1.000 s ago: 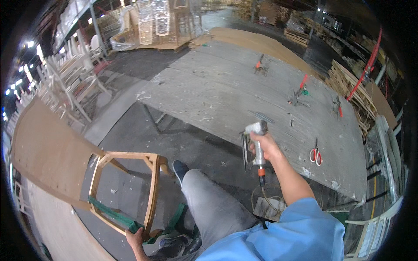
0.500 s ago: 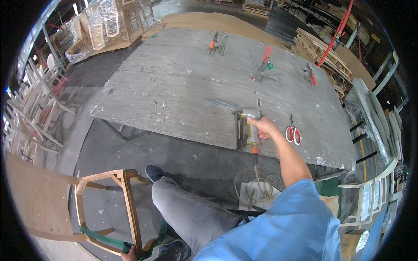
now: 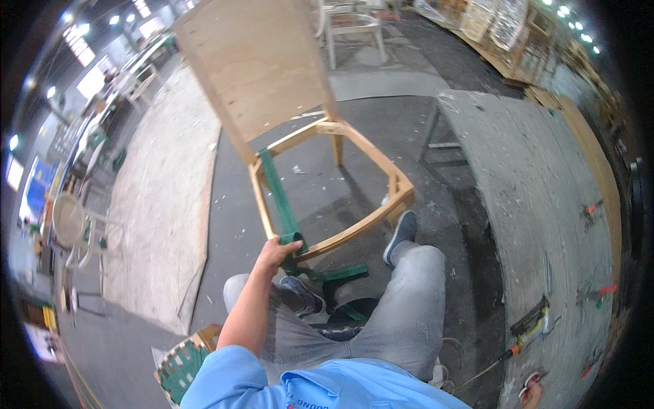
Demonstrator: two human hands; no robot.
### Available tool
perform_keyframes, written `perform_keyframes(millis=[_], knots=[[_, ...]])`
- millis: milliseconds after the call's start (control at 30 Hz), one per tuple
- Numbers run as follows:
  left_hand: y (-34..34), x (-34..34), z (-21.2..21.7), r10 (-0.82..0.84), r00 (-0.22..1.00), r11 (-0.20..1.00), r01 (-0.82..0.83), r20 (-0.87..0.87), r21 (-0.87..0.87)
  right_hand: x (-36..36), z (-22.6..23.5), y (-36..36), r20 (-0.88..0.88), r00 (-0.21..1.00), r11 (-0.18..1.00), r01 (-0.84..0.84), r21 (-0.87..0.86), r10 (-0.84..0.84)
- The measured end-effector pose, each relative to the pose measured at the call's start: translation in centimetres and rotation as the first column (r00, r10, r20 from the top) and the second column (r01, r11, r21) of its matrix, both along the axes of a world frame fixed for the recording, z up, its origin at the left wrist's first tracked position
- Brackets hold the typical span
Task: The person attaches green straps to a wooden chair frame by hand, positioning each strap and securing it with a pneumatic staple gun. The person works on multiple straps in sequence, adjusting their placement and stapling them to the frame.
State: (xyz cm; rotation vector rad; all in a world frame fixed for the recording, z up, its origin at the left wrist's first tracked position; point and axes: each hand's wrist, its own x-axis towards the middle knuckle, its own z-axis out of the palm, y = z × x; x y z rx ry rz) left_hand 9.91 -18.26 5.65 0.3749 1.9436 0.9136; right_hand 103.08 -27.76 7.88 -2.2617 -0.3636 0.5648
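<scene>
The staple gun (image 3: 528, 315), held a moment ago, now lies on the table (image 3: 545, 225), apparently freeing the right hand (image 3: 532, 397) for the scissors (image 3: 524, 391), its grip impossible to tell, while the left hand (image 3: 274, 253) pinches green webbing (image 3: 278, 187) at the chair frame's near corner.

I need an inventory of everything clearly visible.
chair: 1, brown, centre
strap: count unclear, green, chair seat
table: 1, grey, right
staple gun: 1, black-silver, table
hose: 1, pale, bottom
scissors: 1, red-white, table
tools: several, red, table
webbed frame: 1, green-brown, lower left
other chairs: several, white, background
sheet: 1, pale, left floor
cardboard: count unclear, brown, upper right
legs: 2, grey, bottom
shoes: 2, dark, centre
shirt: 1, blue, bottom
left hand: 1, bare, on strap
right hand: 1, bare, at scissors
</scene>
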Motion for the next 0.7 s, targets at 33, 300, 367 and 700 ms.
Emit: perform_keyframes(millis=[33, 300, 367, 700], knots=[[-0.1, -0.3, 0.3, 0.036, 0.987, 0.992, -0.055, 0.159, 0.115, -0.1, 0.4, 0.6, 0.005, 1.0, 1.0, -0.009, 0.022, 0.008], [-0.5, -2.4, -0.8, 0.216, 0.839, 0.906, -0.363, 0.499, 0.219, -11.9, 9.4, 17.0, 0.045, 0.891, 0.805, -0.43, 0.409, 0.452], [-0.4, -3.2, -1.4, 0.141, 0.84, 0.896, -0.333, 0.524, 0.293, -20.4, 10.7, 21.3, 0.252, 0.716, 0.668, -0.698, 0.256, 0.651], [0.3, -5.0, -1.3, 0.093, 0.876, 0.928, -0.249, 0.474, 0.278, -62.9, 5.3, 28.7, 0.336, -0.755, -0.626, -0.655, -0.423, 0.563]])
